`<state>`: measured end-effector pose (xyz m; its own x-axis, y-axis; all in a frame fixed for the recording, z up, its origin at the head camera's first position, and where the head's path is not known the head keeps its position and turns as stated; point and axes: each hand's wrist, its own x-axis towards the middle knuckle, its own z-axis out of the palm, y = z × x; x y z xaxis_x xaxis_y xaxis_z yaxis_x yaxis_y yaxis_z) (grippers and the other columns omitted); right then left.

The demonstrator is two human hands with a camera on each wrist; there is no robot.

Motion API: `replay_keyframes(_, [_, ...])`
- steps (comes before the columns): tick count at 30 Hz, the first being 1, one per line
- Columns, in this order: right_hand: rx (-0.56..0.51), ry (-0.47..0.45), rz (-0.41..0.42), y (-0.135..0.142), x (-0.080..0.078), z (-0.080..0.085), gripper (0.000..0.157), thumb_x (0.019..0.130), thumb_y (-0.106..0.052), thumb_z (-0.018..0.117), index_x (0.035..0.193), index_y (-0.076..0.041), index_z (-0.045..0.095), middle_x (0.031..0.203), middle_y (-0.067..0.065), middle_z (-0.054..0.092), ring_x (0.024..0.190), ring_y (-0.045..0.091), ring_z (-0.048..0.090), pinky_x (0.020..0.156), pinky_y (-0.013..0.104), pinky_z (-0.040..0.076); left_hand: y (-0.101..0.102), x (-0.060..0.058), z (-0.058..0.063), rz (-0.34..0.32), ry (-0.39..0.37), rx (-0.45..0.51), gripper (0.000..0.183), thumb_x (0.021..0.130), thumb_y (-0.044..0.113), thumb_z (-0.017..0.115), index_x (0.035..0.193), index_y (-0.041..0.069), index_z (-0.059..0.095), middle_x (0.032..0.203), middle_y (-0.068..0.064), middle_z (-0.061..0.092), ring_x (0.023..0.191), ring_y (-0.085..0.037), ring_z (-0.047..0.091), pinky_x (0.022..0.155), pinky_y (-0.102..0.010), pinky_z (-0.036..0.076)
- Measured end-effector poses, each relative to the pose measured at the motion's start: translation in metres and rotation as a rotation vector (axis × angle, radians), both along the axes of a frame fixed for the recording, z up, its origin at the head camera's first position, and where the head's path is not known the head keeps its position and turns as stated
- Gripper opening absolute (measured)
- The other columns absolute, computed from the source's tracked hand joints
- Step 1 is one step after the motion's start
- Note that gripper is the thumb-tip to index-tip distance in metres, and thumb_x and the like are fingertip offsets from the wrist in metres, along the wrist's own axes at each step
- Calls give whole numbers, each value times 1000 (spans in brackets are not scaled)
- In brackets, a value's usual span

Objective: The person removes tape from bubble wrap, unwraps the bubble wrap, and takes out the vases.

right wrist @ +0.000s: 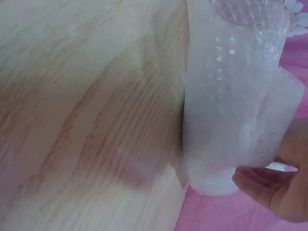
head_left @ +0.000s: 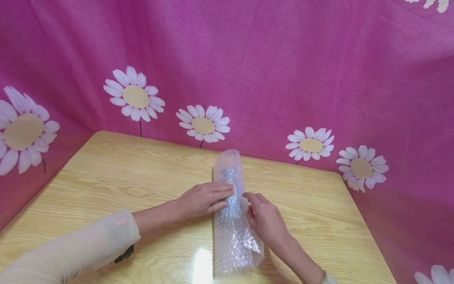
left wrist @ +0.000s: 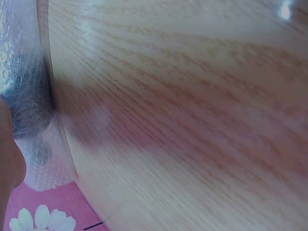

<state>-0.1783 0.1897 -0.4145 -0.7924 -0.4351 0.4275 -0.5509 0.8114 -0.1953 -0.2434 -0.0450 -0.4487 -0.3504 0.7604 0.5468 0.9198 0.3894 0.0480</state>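
Observation:
A bluish-grey object (left wrist: 30,96), its kind blurred by the wrap, lies inside a long roll of clear bubble wrap (head_left: 232,248) on the table. My left hand (head_left: 205,198) rests on top of the roll from the left, fingers laid across it over the wrapped object. On the other side my right hand (head_left: 267,219) pinches the loose edge of the bubble wrap between thumb and fingers. The right wrist view shows that flap (right wrist: 274,115) raised off the roll, with the right fingers (right wrist: 260,187) at its edge.
The wood-grain table (head_left: 142,165) reaches back to a magenta cloth (head_left: 248,71) printed with white daisies, which hangs behind and at both sides. The far end of the wrap lies near the table's back edge. Light glares off the tabletop at the front.

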Motion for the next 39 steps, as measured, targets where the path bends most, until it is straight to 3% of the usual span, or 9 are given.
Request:
replay_keyframes(6, [27, -19, 69, -1, -3, 2, 42, 77, 12, 70, 116, -4, 70, 106, 9, 67, 79, 15, 64, 66, 26, 57, 0, 0, 1, 0, -10, -12, 46, 95, 28, 70, 134, 6, 63, 137, -8, 60, 129, -20, 53, 108, -31, 40])
replay_keyframes(11, [25, -65, 21, -8, -5, 4, 28, 85, -5, 67, 112, -4, 71, 107, 7, 68, 80, 13, 63, 71, 31, 57, 0, -1, 1, 0, 4, -21, 46, 95, 28, 70, 134, 6, 64, 137, -7, 61, 129, -19, 53, 107, -30, 40])
replay_keyframes(15, [12, -76, -4, -12, -10, 4, 19, 91, -15, 65, 106, -7, 72, 104, 6, 69, 91, 23, 68, 78, 40, 58, 0, -1, 1, -6, 12, -16, 45, 95, 27, 70, 133, 5, 64, 136, -8, 61, 129, -19, 53, 107, -29, 40])
replay_keyframes(20, [-1, -57, -18, -16, -17, 6, 7, 92, -13, 69, 96, -8, 70, 95, 5, 67, 87, 23, 66, 75, 41, 57, 1, 0, 2, 0, -8, -22, 46, 95, 29, 69, 135, 6, 63, 138, -7, 60, 130, -18, 52, 108, -30, 40])
replay_keyframes(26, [-36, -100, -40, -20, -25, 8, 4, 90, -13, 71, 91, -10, 69, 93, 3, 66, 77, 17, 64, 71, 36, 56, 0, 0, 2, 10, -12, -35, 48, 96, 30, 68, 136, 6, 62, 139, -7, 59, 131, -18, 51, 108, -30, 40])
replay_keyframes(31, [-85, -147, -44, -23, -33, 10, 6, 87, -10, 71, 91, -8, 67, 90, 5, 66, 71, 16, 58, 65, 35, 54, -1, 0, 1, 10, 2, -15, 46, 94, 28, 70, 134, 6, 63, 137, -8, 60, 130, -19, 53, 107, -30, 40])
replay_keyframes(39, [-112, -233, -71, -25, -41, 14, 35, 84, -8, 69, 117, 4, 67, 103, 15, 70, 88, 25, 67, 74, 40, 58, 1, 1, 2, 2, 0, -26, 47, 95, 28, 69, 135, 5, 62, 138, -8, 60, 130, -19, 52, 107, -30, 40])
